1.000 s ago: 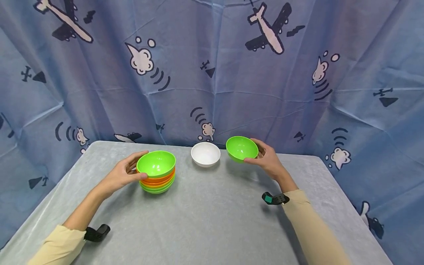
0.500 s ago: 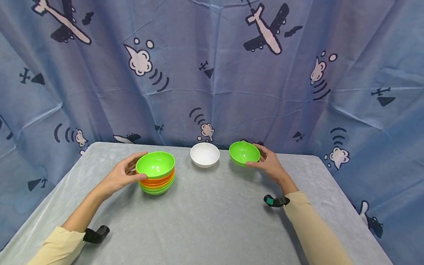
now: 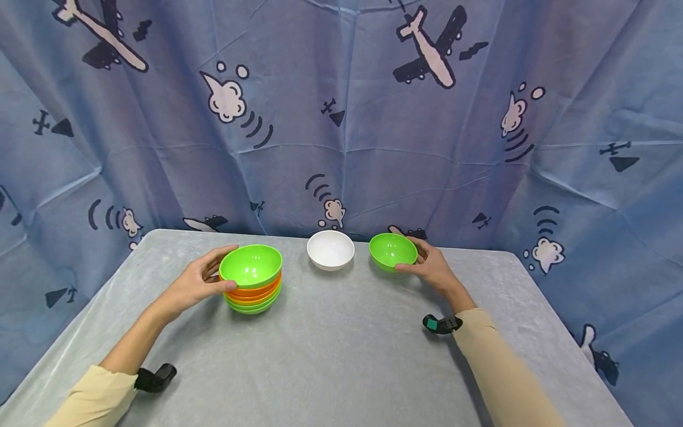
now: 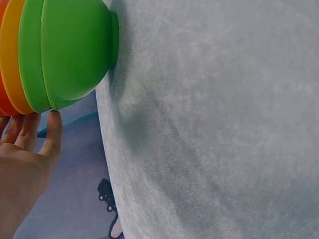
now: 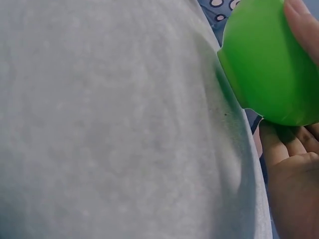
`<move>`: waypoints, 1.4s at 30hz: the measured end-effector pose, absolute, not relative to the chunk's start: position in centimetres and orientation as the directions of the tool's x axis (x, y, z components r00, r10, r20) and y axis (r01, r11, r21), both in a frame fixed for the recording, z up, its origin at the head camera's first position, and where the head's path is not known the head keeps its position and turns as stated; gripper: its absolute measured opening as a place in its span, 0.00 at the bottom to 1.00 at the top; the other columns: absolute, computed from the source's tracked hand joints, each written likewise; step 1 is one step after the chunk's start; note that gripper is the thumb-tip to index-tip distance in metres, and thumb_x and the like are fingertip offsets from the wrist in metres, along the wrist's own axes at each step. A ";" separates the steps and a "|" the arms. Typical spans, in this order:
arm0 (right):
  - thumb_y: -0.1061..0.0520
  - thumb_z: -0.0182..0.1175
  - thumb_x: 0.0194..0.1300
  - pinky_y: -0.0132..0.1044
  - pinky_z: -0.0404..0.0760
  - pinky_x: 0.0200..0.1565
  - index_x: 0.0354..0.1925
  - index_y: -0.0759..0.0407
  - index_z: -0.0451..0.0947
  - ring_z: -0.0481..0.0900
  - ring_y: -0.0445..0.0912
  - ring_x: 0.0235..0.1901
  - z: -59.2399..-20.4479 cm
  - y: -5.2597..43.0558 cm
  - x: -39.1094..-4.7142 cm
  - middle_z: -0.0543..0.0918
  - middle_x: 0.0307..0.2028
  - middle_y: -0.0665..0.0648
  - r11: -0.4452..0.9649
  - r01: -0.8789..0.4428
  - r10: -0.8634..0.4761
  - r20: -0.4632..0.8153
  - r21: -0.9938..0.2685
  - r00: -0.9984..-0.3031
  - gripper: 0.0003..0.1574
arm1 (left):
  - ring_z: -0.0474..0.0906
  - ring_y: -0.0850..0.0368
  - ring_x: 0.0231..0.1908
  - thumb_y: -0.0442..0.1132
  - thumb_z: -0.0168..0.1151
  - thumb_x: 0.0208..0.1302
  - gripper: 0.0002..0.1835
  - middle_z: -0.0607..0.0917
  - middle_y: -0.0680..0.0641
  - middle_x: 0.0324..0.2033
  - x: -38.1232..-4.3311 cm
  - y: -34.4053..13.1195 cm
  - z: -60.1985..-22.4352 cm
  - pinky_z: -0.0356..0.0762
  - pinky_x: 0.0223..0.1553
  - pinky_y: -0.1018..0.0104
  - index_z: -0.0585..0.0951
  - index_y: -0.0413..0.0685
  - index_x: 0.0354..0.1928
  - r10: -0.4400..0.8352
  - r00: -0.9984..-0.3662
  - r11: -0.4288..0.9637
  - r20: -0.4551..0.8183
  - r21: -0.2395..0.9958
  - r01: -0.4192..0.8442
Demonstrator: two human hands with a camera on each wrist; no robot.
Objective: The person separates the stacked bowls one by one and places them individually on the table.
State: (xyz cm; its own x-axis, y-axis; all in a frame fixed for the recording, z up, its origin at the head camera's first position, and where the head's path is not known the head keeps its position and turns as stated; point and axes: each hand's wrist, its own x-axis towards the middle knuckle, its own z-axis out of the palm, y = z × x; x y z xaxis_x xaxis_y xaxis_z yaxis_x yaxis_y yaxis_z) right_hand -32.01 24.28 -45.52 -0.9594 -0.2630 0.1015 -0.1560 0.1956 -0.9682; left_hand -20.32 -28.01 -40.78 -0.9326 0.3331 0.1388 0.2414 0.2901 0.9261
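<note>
On the left of the table stands a stack of bowls (image 3: pixel 252 267), green on top, orange and yellow below, green at the bottom. My left hand (image 3: pixel 200 279) grips its side, thumb at the front and fingers behind; several fingertips touch the bowls in the left wrist view. At the far side my right hand (image 3: pixel 429 264) holds a single green bowl (image 3: pixel 392 250) upright between thumb and fingers. The right wrist view shows this bowl's base (image 5: pixel 232 79) close to the tabletop; whether it touches I cannot tell. A white bowl (image 3: pixel 331 249) sits between the hands.
A grey cloth covers the table (image 3: pixel 320 356). Directly behind its far edge hangs a blue curtain (image 3: pixel 299 148) printed with planes. Each wrist wears a dark band, such as the left band (image 3: pixel 156 378).
My right hand has lowered the green bowl toward the table, to the right of the white bowl. The left hand and the stack have stayed in place.
</note>
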 end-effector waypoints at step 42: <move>0.56 0.69 0.68 0.34 0.78 0.56 0.70 0.67 0.68 0.70 0.60 0.66 -43.9 27.8 -31.3 0.71 0.67 0.66 0.323 -0.247 -0.204 0.188 -0.914 -0.961 0.38 | 0.58 0.37 0.72 0.32 0.69 0.65 0.43 0.65 0.40 0.71 -20.3 -28.2 -41.3 0.65 0.63 0.65 0.58 0.43 0.78 0.367 -0.922 0.248 0.125 0.942 0.226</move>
